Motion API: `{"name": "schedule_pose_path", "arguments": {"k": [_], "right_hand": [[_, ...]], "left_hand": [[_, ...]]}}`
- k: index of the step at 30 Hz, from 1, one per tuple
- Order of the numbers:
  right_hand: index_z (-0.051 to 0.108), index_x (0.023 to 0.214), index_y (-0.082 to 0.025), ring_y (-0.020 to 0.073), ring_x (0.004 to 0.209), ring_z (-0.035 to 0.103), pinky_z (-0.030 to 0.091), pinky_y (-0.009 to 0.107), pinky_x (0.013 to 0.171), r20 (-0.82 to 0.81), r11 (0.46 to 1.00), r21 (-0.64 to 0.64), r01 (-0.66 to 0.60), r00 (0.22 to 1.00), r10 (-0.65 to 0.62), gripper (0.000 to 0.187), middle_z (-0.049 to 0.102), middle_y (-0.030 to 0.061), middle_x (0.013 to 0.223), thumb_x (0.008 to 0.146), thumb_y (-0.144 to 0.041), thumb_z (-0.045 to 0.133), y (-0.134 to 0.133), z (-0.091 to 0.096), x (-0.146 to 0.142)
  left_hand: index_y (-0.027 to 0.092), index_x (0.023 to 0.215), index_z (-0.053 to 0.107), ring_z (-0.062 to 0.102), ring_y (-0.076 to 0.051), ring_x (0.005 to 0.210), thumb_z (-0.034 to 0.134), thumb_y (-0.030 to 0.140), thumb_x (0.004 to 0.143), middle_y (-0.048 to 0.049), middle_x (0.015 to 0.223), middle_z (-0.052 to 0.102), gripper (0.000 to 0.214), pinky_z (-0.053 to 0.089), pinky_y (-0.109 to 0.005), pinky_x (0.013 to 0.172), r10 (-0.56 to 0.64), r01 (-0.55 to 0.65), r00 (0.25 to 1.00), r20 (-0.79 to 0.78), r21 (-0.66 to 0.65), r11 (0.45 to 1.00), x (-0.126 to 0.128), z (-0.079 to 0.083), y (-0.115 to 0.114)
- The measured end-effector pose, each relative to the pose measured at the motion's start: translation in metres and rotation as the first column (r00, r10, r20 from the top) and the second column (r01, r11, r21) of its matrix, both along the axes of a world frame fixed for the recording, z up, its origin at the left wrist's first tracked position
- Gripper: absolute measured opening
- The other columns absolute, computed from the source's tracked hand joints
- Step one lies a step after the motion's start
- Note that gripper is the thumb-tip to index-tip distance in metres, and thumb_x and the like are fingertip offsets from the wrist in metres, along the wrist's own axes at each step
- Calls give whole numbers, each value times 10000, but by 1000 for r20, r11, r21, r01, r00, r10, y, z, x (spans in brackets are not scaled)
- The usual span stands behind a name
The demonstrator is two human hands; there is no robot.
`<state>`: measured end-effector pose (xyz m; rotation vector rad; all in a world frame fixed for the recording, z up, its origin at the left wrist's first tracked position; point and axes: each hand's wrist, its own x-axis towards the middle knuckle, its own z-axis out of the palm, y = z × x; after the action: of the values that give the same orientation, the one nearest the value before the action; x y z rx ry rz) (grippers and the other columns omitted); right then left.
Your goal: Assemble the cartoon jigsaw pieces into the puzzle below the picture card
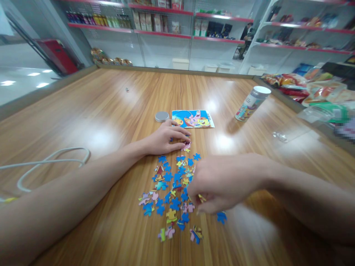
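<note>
A person works at a wooden table (111, 111) over a scatter of jigsaw pieces (172, 184), mostly blue with some yellow and pink, which lies loose on the wood between the two bare forearms. The left hand (163, 139) lies palm down at the far end of the scatter. Its fingers are stretched out close side by side, their tips resting on a pink piece (186, 146) at the head of the heap. The right hand (222, 183), blurred, hangs over the near right edge of the scatter with knuckles up and fingers curled under. Its tips are pinched on a yellow piece (202, 198), though the blur hides the exact grip. A lone blue piece (221, 217) sits just beside that hand, on the near side. Beyond the left hand a printed cartoon picture (193, 119) lies flat, with a round metal lid (162, 116) just beside its left edge. A tall can (252, 103) with a white top stands well apart to the right. A white cable (52, 161) loops at the left side of the table, bright packets (305, 85) crowd the right edge, and stocked shelves (161, 22) line the back wall.
</note>
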<state>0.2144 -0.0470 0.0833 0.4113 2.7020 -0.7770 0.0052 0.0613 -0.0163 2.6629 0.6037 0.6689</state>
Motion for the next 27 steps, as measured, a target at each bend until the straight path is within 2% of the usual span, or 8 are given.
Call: {"name": "schedule_pose_path", "arguments": {"k": [3, 5, 7, 10, 14, 20, 24, 27], "right_hand": [[658, 729, -160, 68, 516, 395, 282, 246, 540, -91, 980, 66, 187, 979, -180, 103, 552, -54, 597, 808, -135, 596, 23, 4, 14], [592, 648, -161, 68, 491, 350, 256, 259, 529, -101, 958, 141, 248, 967, -235, 150, 466, -64, 540, 795, -135, 589, 33, 3, 21], [574, 634, -167, 73, 490, 347, 241, 268, 526, -78, 950, 173, 261, 965, -251, 173, 454, -62, 537, 807, -158, 586, 37, 2, 24], [647, 758, -179, 88, 539, 421, 263, 259, 544, -47, 950, 161, 267, 964, -262, 104, 555, -44, 622, 840, -233, 615, 34, -1, 23], [671, 832, -175, 109, 560, 449, 262, 264, 542, 3, 936, 225, 269, 961, -277, 183, 611, -13, 684, 846, -357, 675, 31, -7, 19], [688, 793, -190, 113, 543, 452, 244, 269, 524, 54, 928, 245, 281, 952, -303, 80, 621, -19, 666, 800, -269, 697, 37, -20, 17], [711, 792, -163, 111, 561, 448, 265, 278, 553, 44, 937, 253, 240, 965, -259, 158, 646, 7, 695, 878, -267, 628, 38, -9, 17], [734, 812, -150, 108, 581, 476, 288, 280, 585, 61, 921, 277, 274, 951, -302, 179, 668, 18, 721, 895, -231, 598, 43, 4, 27]], "left_hand": [[298, 1144, 757, 507, -252, 1199, 653, 401, 940, -12, 1274, 713, 252, 336, -457, 1108, 4, -4, 1000, 1, -1, 1000, 0, 0, 0], [298, 1144, 757, 504, -253, 1200, 655, 400, 938, -12, 1277, 711, 251, 335, -456, 1109, 1, -1, 1000, -2, -1, 1000, 0, 0, 0], [299, 1147, 755, 504, -250, 1202, 654, 399, 940, -8, 1276, 711, 251, 331, -455, 1112, -1, 1, 1000, -3, 4, 1000, 0, 0, 0], [298, 1147, 754, 506, -247, 1210, 650, 405, 943, -5, 1275, 711, 253, 331, -450, 1114, -3, 3, 1000, -2, 5, 1000, -1, 0, 0], [306, 1151, 752, 515, -244, 1224, 648, 414, 942, -7, 1279, 709, 257, 328, -443, 1120, -7, 7, 1000, -6, -4, 1000, -1, -1, 1], [310, 1151, 752, 528, -240, 1182, 638, 420, 947, -3, 1296, 698, 258, 350, -435, 1095, 6, -5, 1000, -25, 4, 1000, -3, -1, 1], [307, 1154, 752, 521, -248, 1197, 642, 417, 943, -10, 1294, 701, 263, 348, -441, 1099, 2, -2, 1000, -16, -1, 1000, -3, -1, 1], [307, 1158, 751, 514, -253, 1218, 643, 420, 942, -9, 1296, 700, 267, 342, -442, 1107, -1, 1, 1000, -16, -4, 1000, -2, 0, 1]]}}
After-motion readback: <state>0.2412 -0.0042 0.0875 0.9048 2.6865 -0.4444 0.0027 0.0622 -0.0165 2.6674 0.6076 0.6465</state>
